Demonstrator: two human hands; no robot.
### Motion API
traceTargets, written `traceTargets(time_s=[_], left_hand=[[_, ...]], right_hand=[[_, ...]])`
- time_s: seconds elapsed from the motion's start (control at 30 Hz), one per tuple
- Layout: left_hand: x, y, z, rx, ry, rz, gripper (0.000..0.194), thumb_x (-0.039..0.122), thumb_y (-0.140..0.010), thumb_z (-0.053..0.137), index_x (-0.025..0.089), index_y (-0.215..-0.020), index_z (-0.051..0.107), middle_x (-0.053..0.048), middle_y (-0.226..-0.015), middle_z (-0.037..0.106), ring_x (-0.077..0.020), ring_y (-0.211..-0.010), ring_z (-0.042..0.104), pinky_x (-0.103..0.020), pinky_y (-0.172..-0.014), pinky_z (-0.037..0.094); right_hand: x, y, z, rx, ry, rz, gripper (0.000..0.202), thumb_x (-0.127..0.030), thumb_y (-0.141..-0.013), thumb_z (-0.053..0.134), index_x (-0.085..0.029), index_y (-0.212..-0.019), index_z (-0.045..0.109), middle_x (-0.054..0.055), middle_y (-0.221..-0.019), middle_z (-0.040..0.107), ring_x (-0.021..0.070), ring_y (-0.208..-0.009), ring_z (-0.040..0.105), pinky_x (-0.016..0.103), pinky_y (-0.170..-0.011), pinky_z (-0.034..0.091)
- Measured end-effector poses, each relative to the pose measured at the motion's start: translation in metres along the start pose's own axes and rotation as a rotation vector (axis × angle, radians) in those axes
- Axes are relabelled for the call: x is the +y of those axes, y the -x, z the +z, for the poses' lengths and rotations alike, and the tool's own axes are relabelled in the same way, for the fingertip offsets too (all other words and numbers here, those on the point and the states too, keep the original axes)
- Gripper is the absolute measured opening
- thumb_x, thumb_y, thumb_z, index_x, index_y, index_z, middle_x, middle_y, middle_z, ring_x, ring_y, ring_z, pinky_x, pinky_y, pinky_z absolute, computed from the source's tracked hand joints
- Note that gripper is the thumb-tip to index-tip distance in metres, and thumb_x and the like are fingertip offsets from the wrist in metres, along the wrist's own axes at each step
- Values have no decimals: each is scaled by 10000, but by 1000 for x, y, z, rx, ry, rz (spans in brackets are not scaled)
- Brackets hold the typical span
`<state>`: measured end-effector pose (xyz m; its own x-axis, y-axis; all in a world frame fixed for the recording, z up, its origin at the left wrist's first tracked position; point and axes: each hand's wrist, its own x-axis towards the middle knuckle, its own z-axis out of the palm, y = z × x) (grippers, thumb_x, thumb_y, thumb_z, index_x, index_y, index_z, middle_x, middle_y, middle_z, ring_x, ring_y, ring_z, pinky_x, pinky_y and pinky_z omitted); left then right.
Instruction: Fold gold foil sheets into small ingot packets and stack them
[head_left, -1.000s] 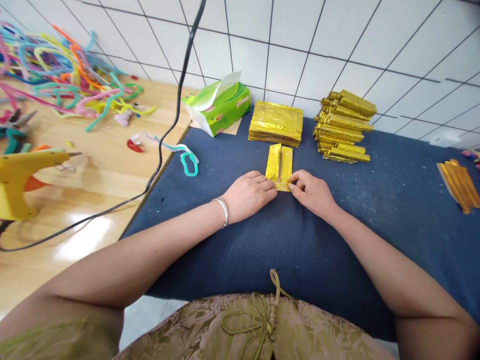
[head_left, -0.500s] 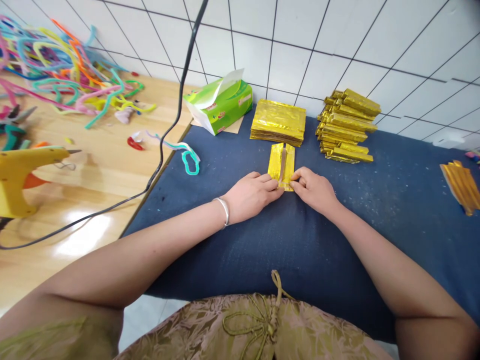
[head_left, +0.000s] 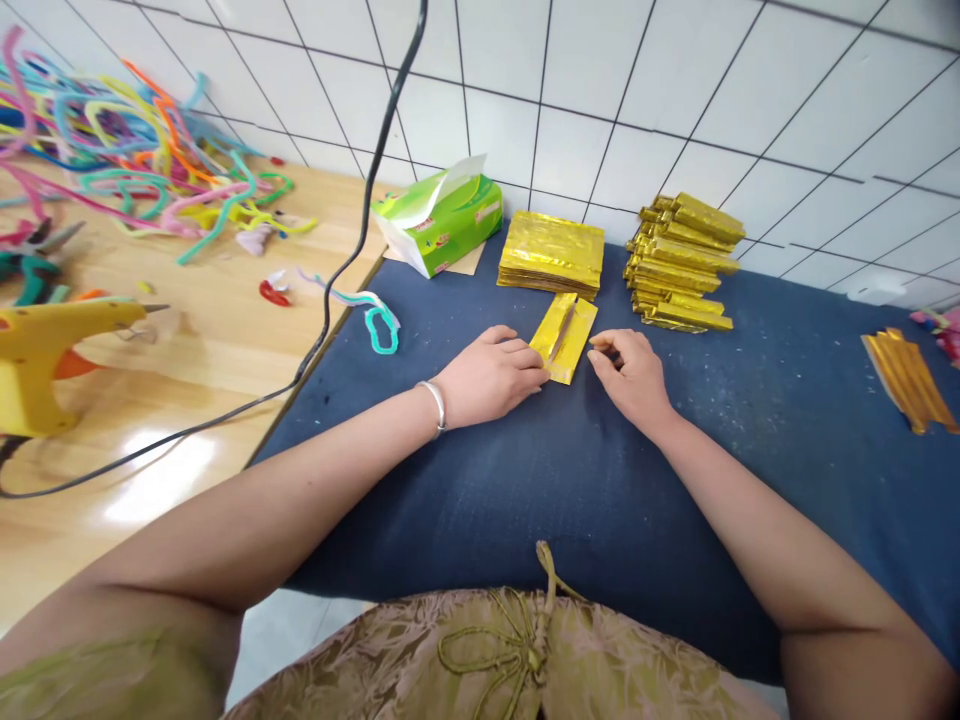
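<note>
A gold foil sheet (head_left: pixel 574 345), its two long sides folded in toward a narrow gap, lies tilted on the dark blue cloth (head_left: pixel 480 500). The fingertips of my left hand (head_left: pixel 491 377) rest on its lower left edge, fingers spread and holding nothing. Just off its right edge is my right hand (head_left: pixel 630 378), thumb and forefinger apart, with nothing between them. Behind the folded sheet sits a stack of flat gold sheets (head_left: pixel 551 250). To the right of that stack is a pile of folded gold strips (head_left: pixel 682 262).
A green tissue pack (head_left: pixel 457 222) stands by the tiled wall. On the wooden table at left are a yellow glue gun (head_left: pixel 45 350), pliers (head_left: pixel 37 262) and tangled pipe cleaners (head_left: pixel 142 130). A black cable (head_left: pixel 366 200) crosses the view. More gold strips (head_left: pixel 909 380) lie far right.
The folded gold sheet has turned clockwise at its top. My right hand has come off its edge and opened. My left hand has shifted slightly left.
</note>
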<state>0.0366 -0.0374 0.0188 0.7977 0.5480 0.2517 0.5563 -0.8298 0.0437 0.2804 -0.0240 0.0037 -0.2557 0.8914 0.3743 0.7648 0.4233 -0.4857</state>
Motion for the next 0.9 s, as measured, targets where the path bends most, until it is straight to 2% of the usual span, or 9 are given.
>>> traceTargets(time_s=[0.07,0.17,0.33,0.47,0.63,0.77,0.9], left_hand=[[-5,0,0,21,21,-49,286,348,-945,407,209,-1045,636,-54,-1022,663,-186,-988,578,-426,-1021,267],[-13,1,1,52,45,-126,289,382,-934,422,193,-987,635,-61,-1055,655,-207,-1064,557,-449,-1042,235],[-24,4,3,88,43,-236,247,351,-919,448,203,-1008,625,-75,-1162,616,-251,-1168,468,-449,-986,272],[-30,5,5,98,29,-335,263,337,-921,434,226,-1059,629,-81,-1162,604,-255,-1109,464,-446,-943,289],[-34,5,8,88,79,-390,317,389,-933,406,222,-1120,600,-76,-1147,608,-235,-1064,492,-421,-935,291],[-35,6,9,90,100,-390,316,392,-912,445,197,-1119,582,-86,-1174,601,-240,-1085,495,-415,-947,290],[-34,6,13,95,120,-379,289,270,-891,439,192,-1138,567,-85,-1199,602,-242,-1120,487,-423,-963,285]], right_hand=[[4,-1,0,30,15,-65,211,-309,-834,515,-227,-1016,581,57,-1032,643,230,-1010,549,392,-901,419],[6,-1,1,0,57,-112,309,-324,-837,524,-211,-1123,551,85,-1168,610,248,-1121,505,430,-993,363],[5,2,1,-24,169,-29,452,-415,-829,540,-207,-1229,508,116,-1310,536,306,-1207,441,491,-989,341],[-4,7,-5,-85,144,-10,370,-388,-861,500,-206,-1178,555,93,-1163,638,274,-1063,546,437,-904,394],[-23,18,-13,-131,40,-133,241,-310,-910,440,-241,-1006,650,24,-951,710,190,-879,620,352,-857,409],[-23,15,-18,-20,23,-132,215,-294,-898,467,-242,-962,665,29,-956,707,198,-921,618,365,-878,417],[-8,5,-21,100,-1,-71,207,-294,-882,480,-240,-991,648,45,-1022,682,216,-1007,594,400,-936,420]])
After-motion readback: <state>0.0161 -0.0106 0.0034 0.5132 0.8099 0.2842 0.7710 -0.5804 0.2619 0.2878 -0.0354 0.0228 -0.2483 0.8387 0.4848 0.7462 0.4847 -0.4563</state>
